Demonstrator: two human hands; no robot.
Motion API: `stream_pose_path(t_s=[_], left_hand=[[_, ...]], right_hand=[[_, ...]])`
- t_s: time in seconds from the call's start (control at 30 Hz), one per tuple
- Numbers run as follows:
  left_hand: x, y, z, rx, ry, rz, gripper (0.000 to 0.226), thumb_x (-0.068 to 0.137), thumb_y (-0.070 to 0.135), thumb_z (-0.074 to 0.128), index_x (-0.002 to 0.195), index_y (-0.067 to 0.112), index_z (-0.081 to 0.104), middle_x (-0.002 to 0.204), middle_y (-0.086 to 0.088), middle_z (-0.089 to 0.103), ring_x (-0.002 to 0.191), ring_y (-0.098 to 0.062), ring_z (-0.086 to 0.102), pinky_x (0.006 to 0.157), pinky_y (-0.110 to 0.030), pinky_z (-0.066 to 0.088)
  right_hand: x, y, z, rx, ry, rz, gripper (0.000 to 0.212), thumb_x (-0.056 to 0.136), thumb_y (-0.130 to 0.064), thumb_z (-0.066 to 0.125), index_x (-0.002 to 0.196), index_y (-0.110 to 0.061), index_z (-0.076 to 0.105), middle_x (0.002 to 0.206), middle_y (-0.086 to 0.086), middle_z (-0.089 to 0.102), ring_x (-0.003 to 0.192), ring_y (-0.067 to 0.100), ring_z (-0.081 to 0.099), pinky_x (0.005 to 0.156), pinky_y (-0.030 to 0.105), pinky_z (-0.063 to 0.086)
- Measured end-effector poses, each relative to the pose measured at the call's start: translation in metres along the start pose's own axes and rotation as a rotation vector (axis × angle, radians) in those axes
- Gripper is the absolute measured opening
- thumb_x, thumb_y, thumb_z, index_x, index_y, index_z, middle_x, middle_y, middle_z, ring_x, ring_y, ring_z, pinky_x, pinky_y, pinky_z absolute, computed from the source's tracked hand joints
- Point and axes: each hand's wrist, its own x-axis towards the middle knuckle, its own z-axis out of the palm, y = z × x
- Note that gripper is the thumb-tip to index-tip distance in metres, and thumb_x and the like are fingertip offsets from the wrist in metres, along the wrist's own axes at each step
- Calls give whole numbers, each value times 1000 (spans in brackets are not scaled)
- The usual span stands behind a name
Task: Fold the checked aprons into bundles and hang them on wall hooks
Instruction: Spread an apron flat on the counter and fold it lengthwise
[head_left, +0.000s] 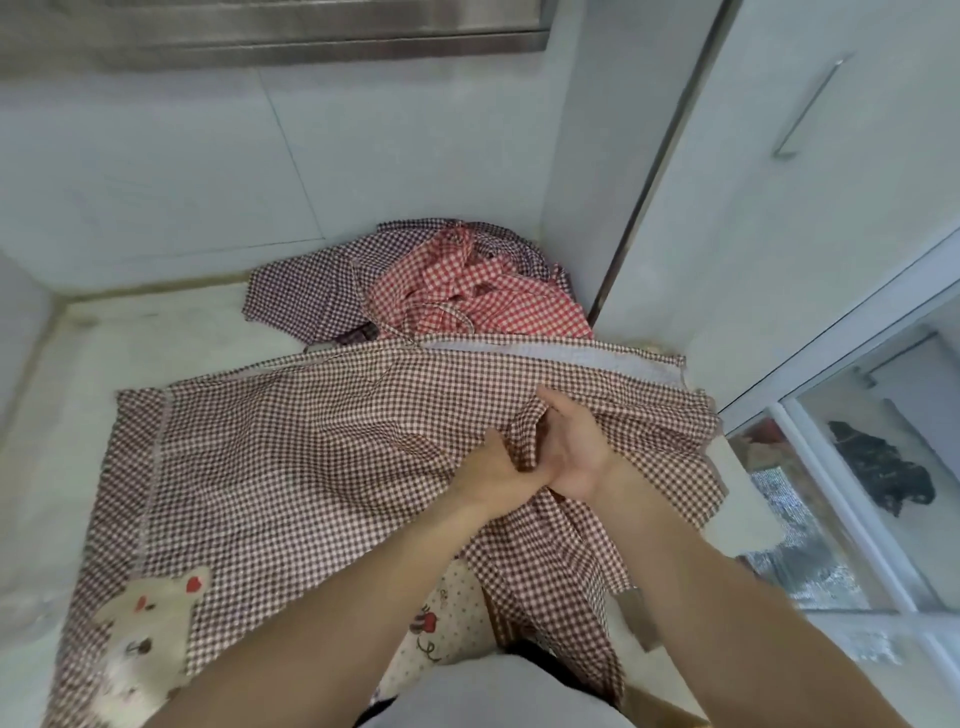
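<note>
a big brown and white checked cloth apron (291, 457) lies spread out flat on the white counter (47, 467), most likely so it is easy to fold. it has a cream bear patch (150, 618) near the bottom left corner. part of the apron hangs off the near edge of the counter, by the person's body.

both hands meet in the middle of the apron, on its right half. the left hand (488, 480) has its fingers curled round a raised ridge of the cloth, so it is grasping the apron. the right hand (571, 452) lies right beside it, touching it, with its fingers tucked down into the same ridge. it seems to pinch the cloth too, but the fingertips are hidden in the fold. i think they bunch the cloth here to start a fold.

at the back, in the corner by the wall, a heap of other checked aprons (415, 286) waits, a red and white one on top of a darker one. they are all tangled, so i cannot tell how many there are.

no wall hooks show anywhere. the picture is a bit blurry.
</note>
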Motion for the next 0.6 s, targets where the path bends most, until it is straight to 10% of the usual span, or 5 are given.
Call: stream_pose_path(t_s=[0.2,0.47,0.6], left_hand=[[30,-3,9,110,115,-61,24,95,24,55,112,10,64,110,-5,67,97,-21,62,85,-29,50],[60,-5,-37,-751,32,-439,23,100,20,51,113,1,58,101,-15,67,89,-30,65,70,-37,56],[64,-16,-55,-31,-132,-271,82,71,35,85,139,8,48,130,-6,59,113,-25,59,87,-29,49]], right_hand=[[12,-11,-28,-134,124,113,42,97,-43,40,121,-13,58,103,11,71,95,29,66,80,44,53],[30,-18,-57,-428,332,201,49,98,-38,54,144,-23,40,139,9,52,120,29,53,105,57,40],[36,-16,-53,-512,369,179,71,92,-48,63,147,-41,17,140,14,47,122,32,51,100,56,44]])
